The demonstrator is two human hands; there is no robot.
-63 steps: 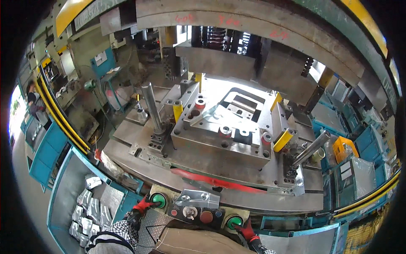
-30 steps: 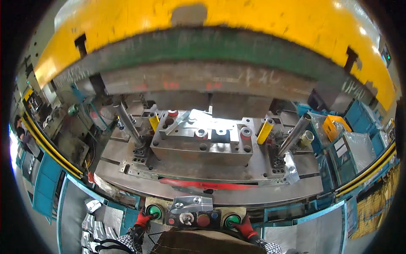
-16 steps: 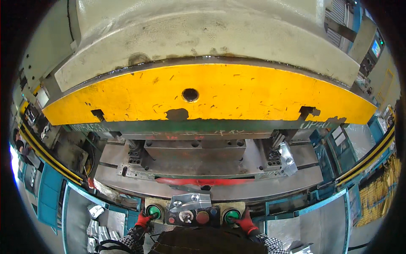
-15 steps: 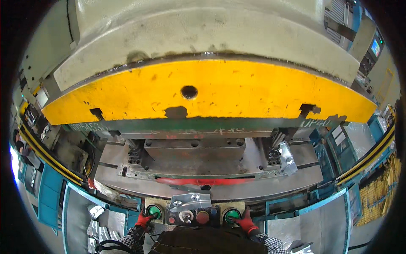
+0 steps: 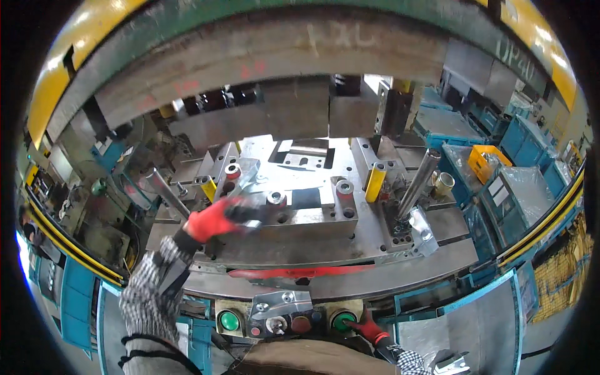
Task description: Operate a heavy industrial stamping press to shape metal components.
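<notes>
My left hand (image 5: 215, 220), in a red glove with dark fingertips, reaches over the front of the lower die (image 5: 287, 240). Motion smears its fingers, so I cannot make out whether they hold anything. Just beyond it a shiny shaped metal part (image 5: 247, 178) lies on the die by the round posts. My right hand (image 5: 369, 329), gloved in red, rests at the right green push button (image 5: 343, 320) with fingers stretched out. The left green push button (image 5: 229, 320) is uncovered. Between the buttons a bent metal part (image 5: 282, 304) lies on the control box.
The upper die (image 5: 275, 47) hangs raised above. Guide posts (image 5: 420, 181) and yellow posts (image 5: 375, 182) stand around the lower die. Another metal part (image 5: 424, 231) leans at the right of the press bed. A metal-lined bin (image 5: 478, 325) stands at right, an orange crate (image 5: 484, 161) farther back.
The upper die has risen, exposing the lower die and its posts. My left hand has left its green button and moved forward into the press. My right hand stays by its button.
</notes>
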